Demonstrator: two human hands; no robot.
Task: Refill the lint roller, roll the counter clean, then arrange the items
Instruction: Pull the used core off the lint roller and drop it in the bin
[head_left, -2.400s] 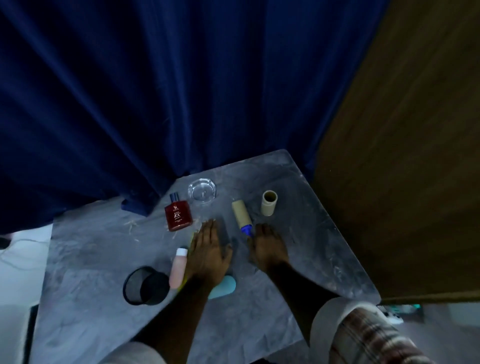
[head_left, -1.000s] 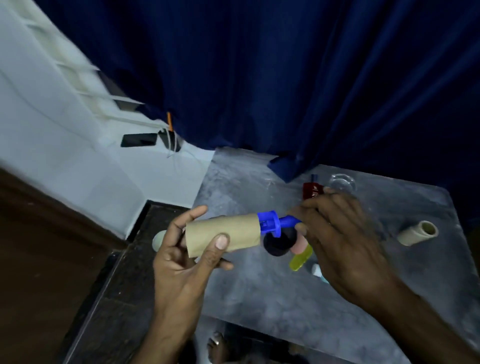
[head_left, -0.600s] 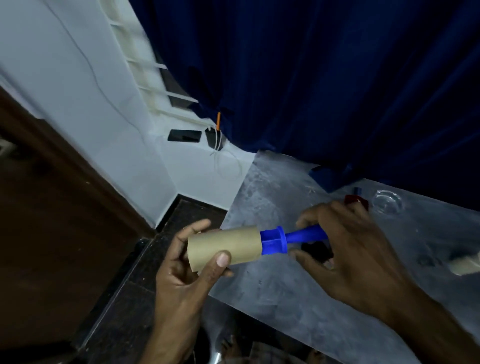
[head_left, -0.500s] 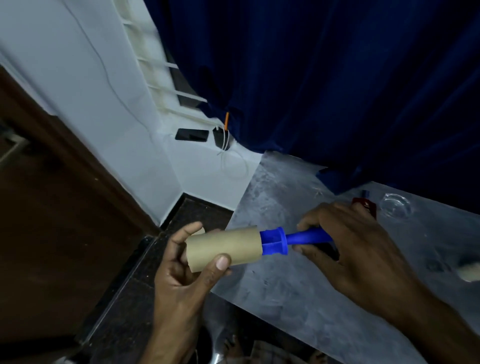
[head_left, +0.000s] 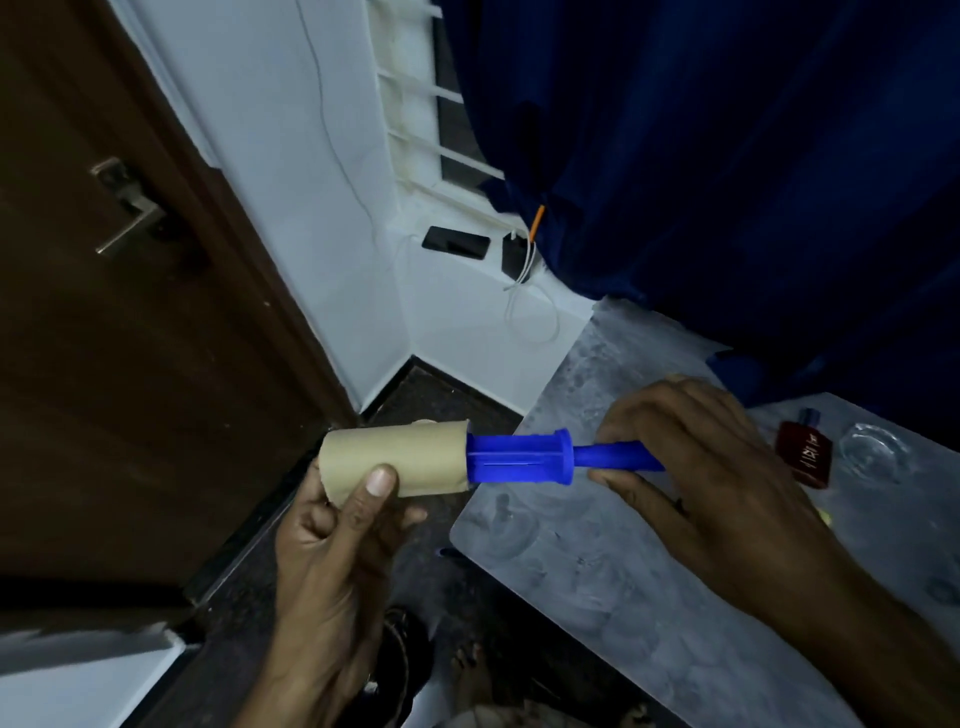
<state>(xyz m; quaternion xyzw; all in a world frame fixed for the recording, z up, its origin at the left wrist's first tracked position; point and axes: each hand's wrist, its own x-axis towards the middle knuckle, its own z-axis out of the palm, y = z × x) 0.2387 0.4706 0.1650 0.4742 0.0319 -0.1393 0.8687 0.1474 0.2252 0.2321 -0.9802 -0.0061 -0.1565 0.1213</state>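
My left hand grips a tan cardboard tube off the left edge of the grey counter. The tube sits partly slid off the blue lint roller, so that the ribbed blue core shows between tube and collar. My right hand holds the roller's blue handle, fingers curled round it, above the counter's left end.
A red perfume bottle and a clear glass dish stand on the counter at the right. A dark blue curtain hangs behind. A brown door is at the left, and a white ledge holds a phone and cable.
The tube has slid left off the roller, baring the blue core. My view has swung left, so the door is in sight and most counter items have left it.
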